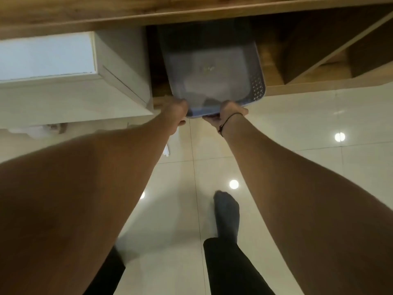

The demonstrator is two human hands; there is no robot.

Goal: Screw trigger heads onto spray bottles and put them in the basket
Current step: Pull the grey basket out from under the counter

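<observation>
A grey-blue plastic basket [258, 86] with perforated walls sits low under a wooden tabletop [148, 15], on a wooden shelf. My left hand [177, 112] grips its near rim at the left corner. At the rim's right part my right hand [228, 113] also holds on, a black cord around its wrist. The basket's inside is blurred; pale shapes lie in it and I cannot tell what they are. No spray bottle or trigger head can be made out.
A white drawer unit [63, 67] stands left of the basket. Open wooden shelving [319, 60] lies to the right. Below is a glossy pale tiled floor [297, 167] with light reflections. My sock-clad foot [226, 211] and dark trouser legs are underneath.
</observation>
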